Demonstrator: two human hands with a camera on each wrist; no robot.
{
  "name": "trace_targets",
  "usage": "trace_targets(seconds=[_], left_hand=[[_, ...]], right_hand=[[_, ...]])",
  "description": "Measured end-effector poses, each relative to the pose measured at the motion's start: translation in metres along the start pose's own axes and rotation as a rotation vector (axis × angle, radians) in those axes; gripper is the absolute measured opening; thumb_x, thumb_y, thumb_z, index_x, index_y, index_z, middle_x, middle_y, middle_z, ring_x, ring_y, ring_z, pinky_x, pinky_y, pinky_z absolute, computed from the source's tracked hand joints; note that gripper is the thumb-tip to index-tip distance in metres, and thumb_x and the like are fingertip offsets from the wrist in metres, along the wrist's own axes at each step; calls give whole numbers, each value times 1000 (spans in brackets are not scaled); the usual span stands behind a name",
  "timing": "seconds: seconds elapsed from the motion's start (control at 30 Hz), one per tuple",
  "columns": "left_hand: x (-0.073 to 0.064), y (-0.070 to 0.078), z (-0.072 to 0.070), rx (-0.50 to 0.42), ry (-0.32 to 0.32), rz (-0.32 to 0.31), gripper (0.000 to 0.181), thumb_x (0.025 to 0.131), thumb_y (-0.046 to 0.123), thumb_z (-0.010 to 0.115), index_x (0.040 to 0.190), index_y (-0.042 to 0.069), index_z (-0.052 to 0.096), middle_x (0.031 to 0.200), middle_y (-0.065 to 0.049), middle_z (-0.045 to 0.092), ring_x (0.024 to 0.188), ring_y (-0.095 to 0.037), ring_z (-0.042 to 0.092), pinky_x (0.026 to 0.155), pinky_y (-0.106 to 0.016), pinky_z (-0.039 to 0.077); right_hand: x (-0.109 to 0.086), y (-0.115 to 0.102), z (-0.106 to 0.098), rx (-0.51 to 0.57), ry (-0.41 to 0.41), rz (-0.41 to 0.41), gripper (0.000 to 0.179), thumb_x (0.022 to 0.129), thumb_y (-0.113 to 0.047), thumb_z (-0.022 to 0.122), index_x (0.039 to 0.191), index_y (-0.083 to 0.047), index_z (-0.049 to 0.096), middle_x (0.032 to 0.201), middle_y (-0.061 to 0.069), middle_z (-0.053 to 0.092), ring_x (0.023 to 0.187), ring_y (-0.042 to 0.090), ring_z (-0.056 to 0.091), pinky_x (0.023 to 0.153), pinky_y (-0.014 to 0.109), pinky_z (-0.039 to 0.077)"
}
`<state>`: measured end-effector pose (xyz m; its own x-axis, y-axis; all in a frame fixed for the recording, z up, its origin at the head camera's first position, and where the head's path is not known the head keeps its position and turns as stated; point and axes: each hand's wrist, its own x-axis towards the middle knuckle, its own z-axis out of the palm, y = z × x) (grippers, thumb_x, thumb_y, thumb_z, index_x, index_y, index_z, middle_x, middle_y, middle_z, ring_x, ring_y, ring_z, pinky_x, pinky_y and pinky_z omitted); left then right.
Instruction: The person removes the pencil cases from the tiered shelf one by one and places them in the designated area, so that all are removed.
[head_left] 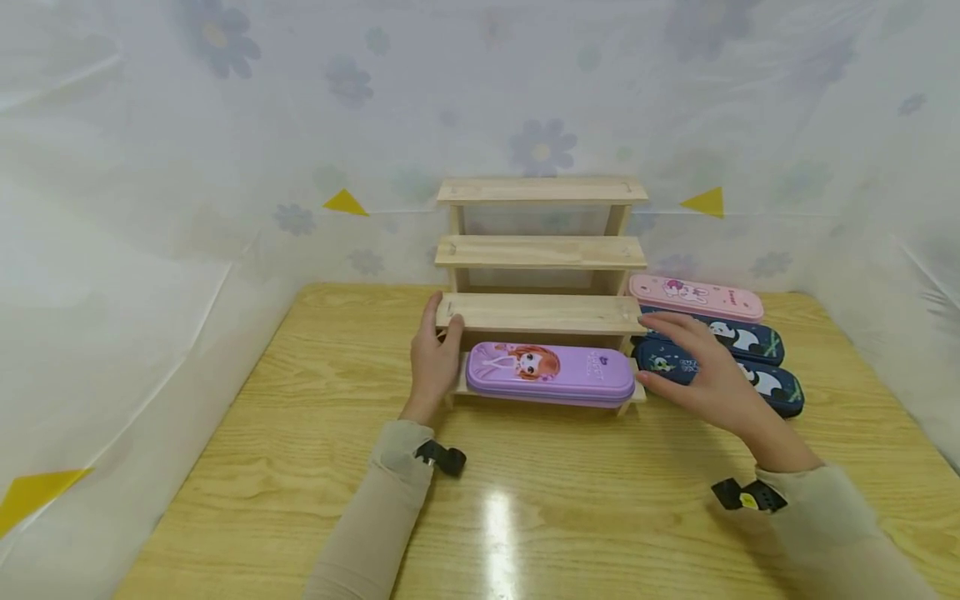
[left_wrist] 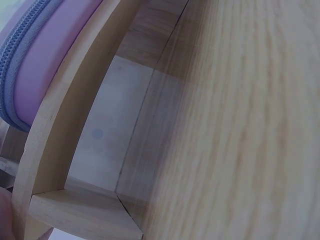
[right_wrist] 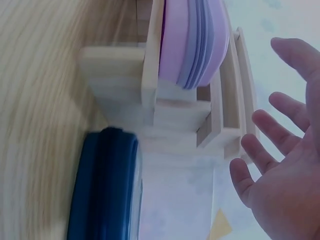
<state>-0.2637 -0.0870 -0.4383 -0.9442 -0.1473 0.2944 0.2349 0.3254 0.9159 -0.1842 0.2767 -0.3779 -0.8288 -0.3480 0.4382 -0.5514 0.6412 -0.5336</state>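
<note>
A stepped wooden rack [head_left: 540,312] stands upright with several board shelves. Flat on its lowest board lies a purple zippered pencil case [head_left: 581,375] with a cartoon girl on the lid; its rounded end and zipper [left_wrist: 10,65] also show in the left wrist view. My left hand [head_left: 435,367] grips the left end of the second board from the bottom, thumb at its front edge. My right hand [head_left: 705,379] is spread near the rack's right end, fingers apart and holding nothing. In the right wrist view its fingers [right_wrist: 270,132] stand away from the pencil case.
Right of the rack lie a pink pencil case [head_left: 723,302] and two dark blue panda pencil cases [head_left: 776,387], partly behind my right hand. The wood-grain table [head_left: 337,492] meets pale flowered sheeting [head_left: 360,108] at the back and sides. Yellow triangles [head_left: 705,202] mark the sheeting.
</note>
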Motion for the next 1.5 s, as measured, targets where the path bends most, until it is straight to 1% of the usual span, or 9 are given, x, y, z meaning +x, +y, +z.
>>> trace_targets(seconds=[0.37, 0.53, 0.67, 0.77, 0.9, 1.07, 1.2, 1.33, 1.5], left_hand=[[0, 0, 0, 2, 5, -8, 57, 101, 39, 51, 154, 26, 35, 150, -3, 45, 136, -21, 42, 111, -40, 34], [0, 2, 0, -3, 4, -10, 57, 101, 39, 51, 154, 25, 35, 151, -3, 45, 136, -20, 42, 111, -39, 35], [0, 4, 1, -2, 11, -1, 56, 101, 38, 51, 154, 26, 36, 150, -4, 46, 135, -22, 43, 110, -41, 35], [0, 4, 1, 1, 9, 5, 56, 101, 39, 51, 154, 26, 36, 149, -4, 46, 134, -21, 44, 110, -41, 36], [-1, 4, 0, 1, -4, -5, 57, 101, 40, 50, 154, 27, 35, 150, -3, 45, 135, -21, 43, 110, -41, 35], [0, 2, -1, 7, 12, -7, 56, 101, 41, 51, 154, 29, 35, 150, -3, 45, 135, -23, 43, 110, -44, 36], [0, 1, -1, 0, 8, 13, 57, 102, 39, 51, 154, 25, 35, 150, -5, 45, 133, -24, 45, 108, -44, 39], [0, 1, -1, 2, 5, 17, 57, 102, 37, 51, 154, 23, 35, 150, -8, 46, 133, -26, 45, 108, -45, 39], [0, 4, -1, -10, 12, 9, 56, 101, 36, 52, 154, 24, 36, 150, -6, 45, 134, -24, 44, 110, -43, 37]], right_hand=[[17, -17, 20, 19, -60, -99, 73, 77, -11, 85, 143, -8, 52, 147, 9, 43, 136, 34, 33, 101, 67, 32], [21, -27, 28, 1, -88, -176, 72, 77, -11, 85, 141, -6, 53, 145, 9, 46, 135, 33, 37, 104, 59, 34], [24, -30, 36, -10, -97, -209, 73, 76, -14, 86, 141, -8, 54, 144, 9, 48, 134, 32, 39, 106, 52, 34], [24, -31, 42, -5, -107, -207, 73, 77, -17, 86, 142, -12, 54, 145, 7, 48, 134, 31, 39, 105, 52, 34], [24, -31, 49, -13, -108, -211, 73, 78, -21, 85, 143, -15, 54, 144, 7, 48, 133, 31, 40, 103, 56, 33], [24, -29, 58, -43, -102, -213, 75, 77, -28, 86, 143, -14, 53, 146, 9, 46, 133, 32, 39, 101, 60, 29], [22, -29, 64, -69, -110, -188, 75, 77, -32, 86, 142, -12, 54, 146, 9, 45, 135, 34, 36, 102, 64, 23], [20, -30, 69, -134, -137, -165, 75, 78, -36, 84, 143, -14, 53, 146, 11, 45, 135, 35, 36, 103, 70, 16], [18, -32, 72, -221, -155, -139, 77, 79, -44, 81, 146, -19, 51, 148, 12, 43, 135, 34, 36, 106, 70, 14]])
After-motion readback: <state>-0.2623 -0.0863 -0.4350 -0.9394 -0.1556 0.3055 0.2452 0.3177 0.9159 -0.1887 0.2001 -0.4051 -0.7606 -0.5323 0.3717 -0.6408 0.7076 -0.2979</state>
